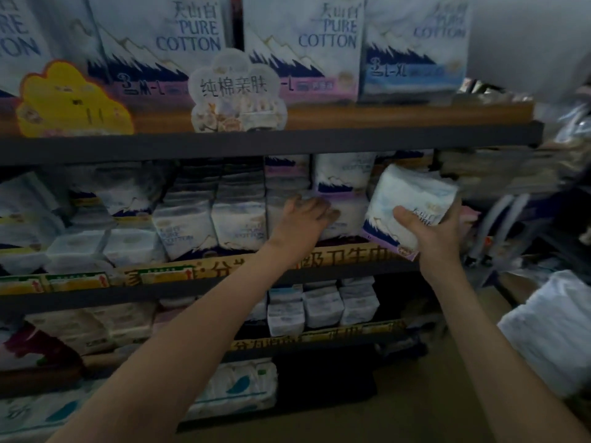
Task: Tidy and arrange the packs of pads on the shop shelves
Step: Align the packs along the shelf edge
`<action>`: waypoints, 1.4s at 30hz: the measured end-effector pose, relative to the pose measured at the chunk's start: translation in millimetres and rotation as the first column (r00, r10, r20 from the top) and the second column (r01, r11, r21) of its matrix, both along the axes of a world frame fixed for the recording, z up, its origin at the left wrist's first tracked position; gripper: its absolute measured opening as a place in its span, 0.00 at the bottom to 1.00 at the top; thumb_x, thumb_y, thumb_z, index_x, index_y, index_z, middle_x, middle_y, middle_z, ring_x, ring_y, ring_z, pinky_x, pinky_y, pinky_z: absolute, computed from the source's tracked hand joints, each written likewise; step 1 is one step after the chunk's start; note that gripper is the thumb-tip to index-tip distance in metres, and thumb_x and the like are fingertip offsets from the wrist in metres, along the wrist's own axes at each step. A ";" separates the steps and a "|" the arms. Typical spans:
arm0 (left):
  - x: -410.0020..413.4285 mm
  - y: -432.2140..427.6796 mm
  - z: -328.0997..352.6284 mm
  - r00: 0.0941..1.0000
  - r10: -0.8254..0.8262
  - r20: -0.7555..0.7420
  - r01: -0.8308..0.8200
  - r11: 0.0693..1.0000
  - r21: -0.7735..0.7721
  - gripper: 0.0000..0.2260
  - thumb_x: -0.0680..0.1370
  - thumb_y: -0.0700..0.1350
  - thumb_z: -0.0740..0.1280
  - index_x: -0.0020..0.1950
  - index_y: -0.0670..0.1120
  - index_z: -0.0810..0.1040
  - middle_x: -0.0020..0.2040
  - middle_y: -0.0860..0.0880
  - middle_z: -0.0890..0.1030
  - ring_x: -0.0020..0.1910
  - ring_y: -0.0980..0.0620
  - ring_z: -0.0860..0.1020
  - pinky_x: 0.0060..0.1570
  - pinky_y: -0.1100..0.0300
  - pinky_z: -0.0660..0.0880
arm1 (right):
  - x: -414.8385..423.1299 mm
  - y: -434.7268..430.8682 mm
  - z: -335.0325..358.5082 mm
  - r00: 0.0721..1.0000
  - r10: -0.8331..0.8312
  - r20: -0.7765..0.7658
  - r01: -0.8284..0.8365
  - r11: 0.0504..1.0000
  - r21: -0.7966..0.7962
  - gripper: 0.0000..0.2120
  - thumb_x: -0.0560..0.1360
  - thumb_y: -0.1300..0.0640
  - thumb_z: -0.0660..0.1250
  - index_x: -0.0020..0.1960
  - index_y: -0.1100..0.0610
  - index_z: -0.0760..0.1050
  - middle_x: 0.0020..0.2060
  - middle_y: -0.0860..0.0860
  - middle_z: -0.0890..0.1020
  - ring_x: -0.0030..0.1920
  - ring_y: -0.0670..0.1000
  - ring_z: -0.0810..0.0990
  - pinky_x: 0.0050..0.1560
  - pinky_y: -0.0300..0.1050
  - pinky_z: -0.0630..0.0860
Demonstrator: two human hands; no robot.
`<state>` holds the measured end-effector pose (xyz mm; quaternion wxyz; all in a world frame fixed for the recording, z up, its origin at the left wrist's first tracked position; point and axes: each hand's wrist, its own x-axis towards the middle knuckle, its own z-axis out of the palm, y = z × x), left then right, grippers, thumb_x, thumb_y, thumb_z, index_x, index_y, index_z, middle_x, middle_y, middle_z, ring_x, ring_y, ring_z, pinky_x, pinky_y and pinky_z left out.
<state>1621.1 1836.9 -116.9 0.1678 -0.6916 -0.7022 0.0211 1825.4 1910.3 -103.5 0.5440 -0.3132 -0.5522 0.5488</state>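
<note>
Pack (pixel 412 199) is off the shelf, tilted, held in the air at the right end of the middle shelf (pixel 160 297), just beside the stock there. Right grip (pixel 438 235) grasps it from below: thumb across the front face, fingers wrapped round the right side. Left grip (pixel 305 217) is released, fingers laid out against the stacked packs (pixel 339 219) on that shelf and touching them. It's blurred, so I can't tell whether it is pushing or just resting.

Handling, my read: soft film-wrapped pack, light, squashy, wrapper a bit slick. Won't break, but a hard squeeze will crease it. Best hold is thumb on front, fingers behind, near the middle, as now. Corners would just crumple.

Row (pixel 236 219) left of the left grip stands upright with faces forward; packs further left look less even. Likely step: left grip steadies or clears the stack and the pack goes in beside it.

Big packs (pixel 303 43) stand on the top shelf (pixel 383 115), small ones (pixel 323 305) on the shelf below.
</note>
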 end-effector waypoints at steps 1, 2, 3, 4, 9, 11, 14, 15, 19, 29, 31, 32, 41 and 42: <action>-1.8 2.7 -0.1 0.999 0.003 -0.047 -0.005 0.999 -0.044 0.29 0.78 0.37 0.57 0.77 0.51 0.54 0.77 0.47 0.54 0.75 0.47 0.53 0.71 0.45 0.46 | 4.6 3.4 -1.1 0.998 0.044 0.039 -0.044 0.999 0.012 0.29 0.66 0.63 0.75 0.59 0.44 0.67 0.56 0.48 0.79 0.54 0.47 0.81 0.48 0.45 0.80; -2.7 5.2 -0.8 0.996 -0.001 -0.087 -0.003 0.999 -0.045 0.29 0.78 0.38 0.57 0.77 0.52 0.54 0.77 0.46 0.53 0.75 0.46 0.52 0.71 0.44 0.47 | 9.1 6.8 -1.9 0.994 0.086 0.069 -0.087 0.996 0.013 0.29 0.64 0.60 0.76 0.59 0.45 0.68 0.57 0.48 0.79 0.55 0.48 0.81 0.49 0.47 0.80; -3.2 8.4 -2.3 0.993 -0.010 -0.118 0.008 1.000 -0.009 0.29 0.77 0.38 0.59 0.77 0.53 0.56 0.76 0.45 0.55 0.74 0.45 0.55 0.70 0.43 0.50 | 12.7 10.1 -2.6 0.988 0.127 0.086 -0.128 0.992 0.005 0.31 0.62 0.58 0.77 0.60 0.46 0.68 0.57 0.48 0.80 0.55 0.49 0.81 0.49 0.48 0.80; -2.9 11.1 -2.3 0.990 -0.009 -0.144 0.014 0.999 0.034 0.30 0.76 0.39 0.62 0.76 0.53 0.59 0.75 0.45 0.58 0.73 0.44 0.58 0.69 0.42 0.54 | 15.2 13.2 -2.9 0.982 0.160 0.099 -0.161 0.987 -0.007 0.32 0.60 0.57 0.77 0.61 0.48 0.68 0.56 0.49 0.80 0.55 0.49 0.81 0.50 0.48 0.80; -5.7 24.8 1.6 0.980 0.068 -0.189 -0.070 0.998 -0.005 0.32 0.76 0.42 0.62 0.77 0.54 0.53 0.75 0.45 0.55 0.73 0.42 0.55 0.70 0.41 0.48 | 13.1 21.8 -2.6 0.962 0.222 0.156 -0.219 0.975 -0.036 0.32 0.61 0.63 0.76 0.62 0.53 0.68 0.56 0.49 0.80 0.54 0.46 0.81 0.49 0.43 0.80; -7.9 26.4 2.1 0.979 0.080 -0.186 -0.077 0.997 0.022 0.30 0.77 0.42 0.61 0.77 0.55 0.56 0.75 0.46 0.56 0.72 0.42 0.55 0.70 0.41 0.48 | 6.7 24.7 -4.6 0.954 0.244 0.173 -0.243 0.970 -0.029 0.28 0.63 0.67 0.75 0.57 0.49 0.70 0.54 0.48 0.80 0.52 0.44 0.81 0.48 0.42 0.80; -11.0 26.7 -1.0 0.992 0.071 -0.107 -0.069 0.997 0.025 0.21 0.78 0.44 0.59 0.72 0.55 0.67 0.74 0.47 0.58 0.72 0.43 0.56 0.70 0.41 0.46 | -10.6 27.2 -9.9 0.926 0.268 0.267 -0.276 0.961 -0.005 0.29 0.65 0.70 0.75 0.54 0.44 0.69 0.52 0.46 0.80 0.54 0.46 0.79 0.53 0.47 0.79; -14.0 26.0 -0.9 0.995 0.053 -0.080 -0.051 0.998 0.024 0.19 0.79 0.46 0.59 0.70 0.54 0.70 0.74 0.48 0.59 0.72 0.43 0.57 0.69 0.42 0.47 | -16.5 27.5 -12.6 0.918 0.263 0.298 -0.278 0.960 0.008 0.30 0.64 0.70 0.75 0.54 0.43 0.69 0.52 0.46 0.80 0.55 0.46 0.79 0.55 0.48 0.78; -37.3 19.6 0.5 0.994 -0.066 0.085 0.061 0.996 0.063 0.16 0.81 0.48 0.58 0.69 0.52 0.72 0.74 0.50 0.64 0.73 0.45 0.57 0.66 0.47 0.48 | -30.2 28.0 -18.0 0.901 0.209 0.379 -0.248 0.967 0.056 0.30 0.65 0.68 0.75 0.57 0.44 0.68 0.50 0.41 0.78 0.51 0.40 0.77 0.57 0.45 0.75; -16.9 6.0 -7.9 0.874 -0.103 0.475 0.005 0.979 0.204 0.34 0.68 0.55 0.61 0.72 0.44 0.63 0.66 0.43 0.71 0.67 0.44 0.65 0.63 0.59 0.51 | -42.4 24.2 -20.2 0.838 0.146 0.525 -0.287 0.937 0.197 0.33 0.67 0.67 0.75 0.66 0.50 0.66 0.49 0.38 0.75 0.52 0.41 0.72 0.41 0.19 0.65; -15.1 4.1 -13.6 0.870 -0.115 0.480 0.000 0.972 0.233 0.37 0.68 0.60 0.64 0.73 0.44 0.61 0.66 0.43 0.71 0.66 0.45 0.66 0.61 0.61 0.50 | -45.0 22.6 -23.1 0.831 0.136 0.539 -0.298 0.927 0.227 0.34 0.67 0.67 0.75 0.68 0.52 0.66 0.49 0.36 0.73 0.53 0.39 0.71 0.42 0.18 0.64; -14.2 3.9 -15.5 0.872 -0.121 0.475 -0.008 0.965 0.261 0.39 0.68 0.62 0.66 0.73 0.43 0.61 0.65 0.43 0.72 0.65 0.43 0.67 0.60 0.61 0.51 | -45.8 21.7 -24.5 0.832 0.137 0.537 -0.305 0.922 0.238 0.34 0.67 0.67 0.75 0.69 0.54 0.65 0.49 0.33 0.71 0.53 0.37 0.70 0.44 0.18 0.64; -8.4 1.7 -20.1 0.933 -0.173 0.315 -0.008 0.866 0.500 0.30 0.64 0.60 0.71 0.60 0.47 0.69 0.48 0.44 0.82 0.47 0.44 0.80 0.49 0.55 0.57 | -35.4 18.4 -77.7 0.758 -0.335 0.559 -0.187 0.710 0.679 0.45 0.69 0.69 0.72 0.73 0.48 0.48 0.73 0.60 0.57 0.72 0.59 0.57 0.72 0.57 0.58; -8.8 0.6 -20.0 0.937 -0.169 0.304 -0.007 0.864 0.503 0.30 0.63 0.60 0.71 0.60 0.48 0.69 0.48 0.45 0.83 0.46 0.44 0.80 0.49 0.55 0.57 | -34.3 19.8 -77.6 0.730 -0.441 0.521 -0.185 0.607 0.773 0.46 0.69 0.68 0.73 0.74 0.51 0.47 0.73 0.60 0.56 0.72 0.61 0.57 0.72 0.57 0.57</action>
